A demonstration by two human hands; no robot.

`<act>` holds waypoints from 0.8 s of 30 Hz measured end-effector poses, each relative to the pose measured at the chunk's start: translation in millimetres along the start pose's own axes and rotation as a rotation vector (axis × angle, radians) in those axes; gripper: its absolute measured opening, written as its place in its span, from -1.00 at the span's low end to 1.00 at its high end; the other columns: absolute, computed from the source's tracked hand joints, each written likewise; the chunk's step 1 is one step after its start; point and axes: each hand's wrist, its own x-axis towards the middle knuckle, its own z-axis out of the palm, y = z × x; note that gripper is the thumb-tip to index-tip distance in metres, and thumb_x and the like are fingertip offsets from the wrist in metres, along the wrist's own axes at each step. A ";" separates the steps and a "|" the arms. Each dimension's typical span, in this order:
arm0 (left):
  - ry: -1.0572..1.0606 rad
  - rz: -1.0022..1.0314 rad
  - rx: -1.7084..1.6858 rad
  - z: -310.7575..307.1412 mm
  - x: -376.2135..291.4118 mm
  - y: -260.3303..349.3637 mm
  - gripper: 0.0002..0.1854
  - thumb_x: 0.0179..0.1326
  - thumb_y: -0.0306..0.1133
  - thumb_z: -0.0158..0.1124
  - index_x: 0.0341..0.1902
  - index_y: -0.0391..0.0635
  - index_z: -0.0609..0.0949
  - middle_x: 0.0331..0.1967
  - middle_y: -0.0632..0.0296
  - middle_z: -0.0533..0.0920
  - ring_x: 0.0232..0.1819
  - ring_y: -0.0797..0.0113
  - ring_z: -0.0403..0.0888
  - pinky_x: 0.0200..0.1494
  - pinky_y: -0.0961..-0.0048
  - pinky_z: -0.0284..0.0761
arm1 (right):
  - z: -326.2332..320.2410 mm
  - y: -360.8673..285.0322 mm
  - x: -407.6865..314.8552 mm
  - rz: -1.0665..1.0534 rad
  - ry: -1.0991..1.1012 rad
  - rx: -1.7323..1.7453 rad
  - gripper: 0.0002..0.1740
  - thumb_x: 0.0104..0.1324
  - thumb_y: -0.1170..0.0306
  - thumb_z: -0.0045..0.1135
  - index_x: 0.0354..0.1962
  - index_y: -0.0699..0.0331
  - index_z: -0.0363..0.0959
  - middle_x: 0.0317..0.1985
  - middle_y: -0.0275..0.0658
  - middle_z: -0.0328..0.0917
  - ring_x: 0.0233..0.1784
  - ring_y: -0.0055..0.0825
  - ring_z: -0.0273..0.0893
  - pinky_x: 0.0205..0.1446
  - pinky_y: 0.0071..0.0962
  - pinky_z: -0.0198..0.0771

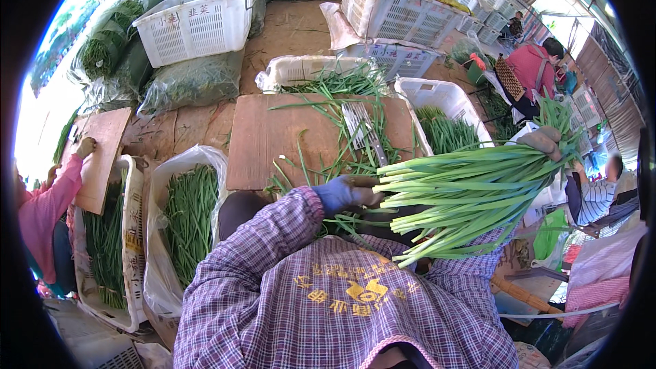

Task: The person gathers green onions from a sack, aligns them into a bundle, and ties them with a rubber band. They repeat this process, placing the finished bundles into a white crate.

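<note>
My right hand [542,142], in a soiled glove, is shut around the leafy end of a large bunch of garlic chives [461,189]. The bunch is held up over my lap, its pale stem ends pointing left. Close beside those ends is my left hand [348,193], in a blue glove with dark fingers. Its fingertips are partly hidden, so contact is unclear. Before me lies a wooden board [282,138] strewn with loose leaves. On its right half rests a knife [365,133] with a wide, bright blade and a dark handle.
A white crate [484,123] of chives stands right of the board. To its left is a plastic-lined crate [187,210]. At far left a person in pink [51,205] works at another board [102,148]. Beyond are stacked crates [400,15] and bagged greens [192,82].
</note>
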 end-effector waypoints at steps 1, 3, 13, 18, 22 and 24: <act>-0.033 0.093 -0.067 8.8 4.3 7.0 -0.33 0.15 -0.07 0.33 0.30 -0.11 0.44 0.10 0.23 0.59 0.10 0.35 0.52 0.13 0.35 0.48 | -1.1 2.2 1.4 0.003 -0.001 0.001 -0.67 0.31 0.31 0.21 0.01 0.01 0.36 -0.15 -0.52 0.49 0.17 -0.63 0.29 0.30 -0.39 0.23; -0.063 0.249 -0.250 24.7 5.3 14.4 -0.46 0.20 -0.26 0.34 0.25 -0.10 0.48 0.08 0.23 0.60 0.09 0.43 0.53 0.14 0.40 0.51 | -2.6 4.4 6.8 0.005 0.034 -0.056 -0.67 0.33 0.29 0.20 0.02 0.01 0.36 -0.14 -0.51 0.49 0.18 -0.63 0.29 0.31 -0.36 0.22; 0.062 0.400 0.081 8.4 -8.6 4.2 -0.62 0.16 -0.47 0.32 0.09 -0.09 0.59 -0.15 0.15 0.65 -0.13 0.27 0.64 -0.08 0.31 0.61 | -27.0 11.4 7.2 -0.228 0.209 -0.239 -0.66 0.36 0.24 0.13 0.03 0.15 0.36 -0.17 -0.48 0.50 0.14 -0.54 0.35 0.27 -0.31 0.30; 0.202 0.137 -0.640 -21.0 -34.3 -15.7 -0.76 0.23 -0.28 0.22 -0.19 -0.23 0.57 -0.34 0.11 0.59 -0.29 0.21 0.55 -0.16 0.26 0.54 | -33.5 6.5 0.1 -0.385 0.274 -0.289 -0.63 0.39 0.21 0.07 0.01 0.29 0.38 -0.19 -0.39 0.52 0.11 -0.50 0.38 0.27 -0.43 0.32; 0.219 0.216 -0.978 -59.1 -57.1 -38.6 -0.78 0.30 -0.24 0.12 -0.43 -0.04 0.42 -0.53 0.34 0.36 -0.46 0.37 0.33 -0.29 0.37 0.38 | -24.9 -4.1 -13.1 -0.332 0.253 -0.109 -0.65 0.36 0.32 0.12 -0.01 0.38 0.41 -0.24 -0.32 0.55 0.06 -0.57 0.42 0.30 -0.58 0.29; 0.183 0.205 -1.091 -64.5 -60.7 -44.2 -0.72 0.34 -0.20 0.07 -0.48 0.03 0.33 -0.57 0.40 0.22 -0.51 0.41 0.20 -0.32 0.40 0.30 | -26.7 -10.6 -18.8 -0.404 0.241 -0.204 -0.66 0.37 0.31 0.10 -0.03 0.40 0.41 -0.20 -0.31 0.54 0.08 -0.58 0.40 0.31 -0.56 0.27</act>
